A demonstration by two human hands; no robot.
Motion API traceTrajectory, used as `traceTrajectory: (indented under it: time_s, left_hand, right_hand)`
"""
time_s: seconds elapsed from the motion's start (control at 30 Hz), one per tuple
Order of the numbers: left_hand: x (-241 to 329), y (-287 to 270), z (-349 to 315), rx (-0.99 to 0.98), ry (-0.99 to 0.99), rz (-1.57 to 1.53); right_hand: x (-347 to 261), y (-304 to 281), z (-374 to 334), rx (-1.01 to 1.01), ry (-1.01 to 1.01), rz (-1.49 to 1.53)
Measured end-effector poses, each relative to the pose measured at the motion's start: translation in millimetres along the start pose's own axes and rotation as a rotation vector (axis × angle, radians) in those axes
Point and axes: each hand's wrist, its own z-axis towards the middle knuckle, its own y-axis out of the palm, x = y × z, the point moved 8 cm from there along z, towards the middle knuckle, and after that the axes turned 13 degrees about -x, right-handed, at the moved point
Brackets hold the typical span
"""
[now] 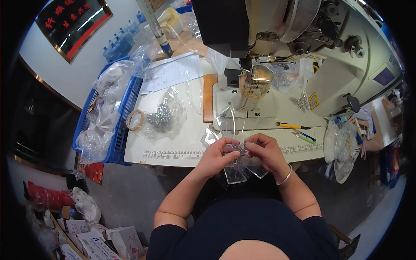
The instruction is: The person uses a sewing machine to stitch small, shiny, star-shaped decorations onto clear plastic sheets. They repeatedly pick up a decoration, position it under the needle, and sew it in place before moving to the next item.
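Observation:
Over the front edge of the table, my left hand pinches the gathered middle of a clear plastic bow between thumb and fingers. My right hand, with a bangle on its wrist, closes its fingertips on the same middle from the other side. Clear loops stick up beyond my hands, and pointed tails hang below them. Something small and glittery shows at the pinched centre; my fingers hide most of it. Just beyond stands an industrial sewing machine with a raised metal post.
Left on the table lie a glittery bow in clear film, a tape roll and paper sheets. A blue basket holds plastic bags. Pens and another glittery piece lie right. A ruler strip runs along the front edge.

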Motion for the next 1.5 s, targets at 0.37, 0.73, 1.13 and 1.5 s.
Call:
traceTrajectory:
  time_s: [0.37, 0.73, 1.13, 1.5]
  left_hand:
    - [25.3, 9.4, 4.5, -0.120, -0.046, 0.054]
    - [41.2, 27.5, -10.3, -0.276, -0.038, -0.006]
    - [31.6, 24.4, -10.0, -0.225, -0.066, 0.016]
    - [12.1, 15.1, -4.9, -0.202, -0.088, 0.079]
  right_hand:
    - [-84.5, 58.5, -23.5, -0.043, -0.467, -1.661]
    - [-74.8, 47.1, -15.7, -0.242, -0.287, -1.184]
    - [-73.7, 49.4, -18.1, -0.199, -0.376, -1.320]
    - [-70.3, 78.3, -33.3, -0.190, -0.580, -1.724]
